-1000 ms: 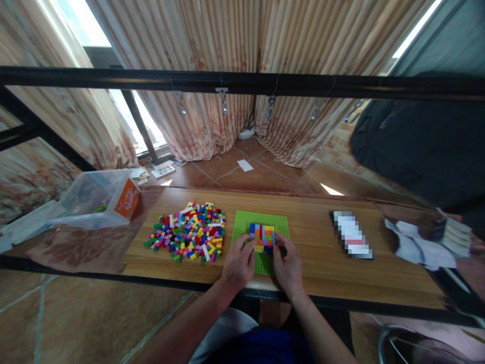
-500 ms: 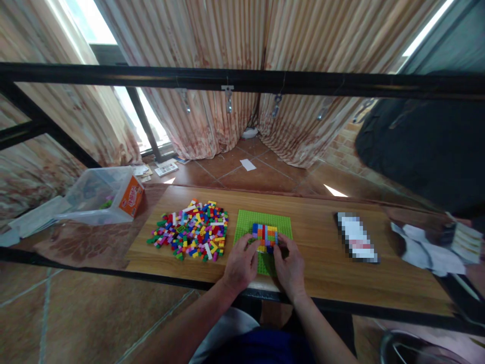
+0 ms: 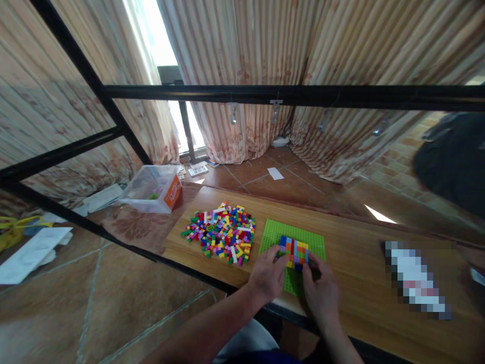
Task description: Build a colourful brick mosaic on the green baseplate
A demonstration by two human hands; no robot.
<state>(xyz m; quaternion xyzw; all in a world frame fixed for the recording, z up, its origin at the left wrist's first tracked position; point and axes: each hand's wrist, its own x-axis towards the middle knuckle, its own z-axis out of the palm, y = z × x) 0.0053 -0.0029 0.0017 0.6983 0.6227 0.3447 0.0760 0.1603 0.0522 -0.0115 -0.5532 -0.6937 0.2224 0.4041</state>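
Note:
A green baseplate [image 3: 314, 238] lies on the wooden table [image 3: 352, 253] in front of me. On it stands a small block of coloured bricks [image 3: 293, 248]. My left hand [image 3: 267, 273] rests at the block's left side, fingertips against it. Touching the block's near right edge are the fingers of my right hand [image 3: 322, 293]. Whether either hand holds a loose brick is hidden by the fingers. To the left of the plate a pile of loose coloured bricks [image 3: 222, 232] is spread on the table.
A clear plastic tub with an orange label [image 3: 153, 188] sits at the far left on a patterned cloth. A blurred flat object [image 3: 417, 278] lies on the table to the right. A black metal frame bar [image 3: 265, 93] crosses overhead. Curtains hang behind.
My view has swung to the left, shifting everything rightward in the picture. Both hands stay at the brick block on the green plate, fingers shifted only slightly.

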